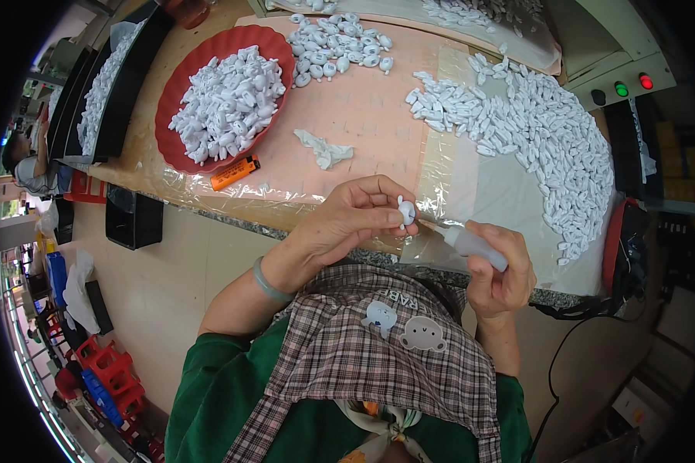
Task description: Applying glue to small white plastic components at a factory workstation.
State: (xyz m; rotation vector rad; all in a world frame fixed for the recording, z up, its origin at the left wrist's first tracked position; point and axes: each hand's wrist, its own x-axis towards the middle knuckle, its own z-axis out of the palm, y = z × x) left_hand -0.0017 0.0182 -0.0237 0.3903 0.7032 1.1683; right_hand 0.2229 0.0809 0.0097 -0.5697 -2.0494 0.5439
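Note:
Between the thumb and fingers of my left hand point(355, 220) is a small white plastic figure piece point(406, 210) with a dark spot on it. My right hand point(503, 266) grips a translucent squeeze bottle point(475, 247), tilted so its thin nozzle points left, close to the piece. Whether the nozzle tip touches the piece cannot be made out. Both hands are over the table's near edge. Beyond them a crumpled white tissue point(324, 149) lies on the pinkish table covering point(371, 116).
A red scalloped bowl point(166, 127) heaped with white parts stands at the far left, an orange lighter point(235, 173) beside it. Finished-looking round pieces point(336, 46) lie behind. Many elongated white parts point(548, 147) spread across the right. Black trays point(135, 77) stand left; a machine panel point(622, 86) with lit buttons stands right.

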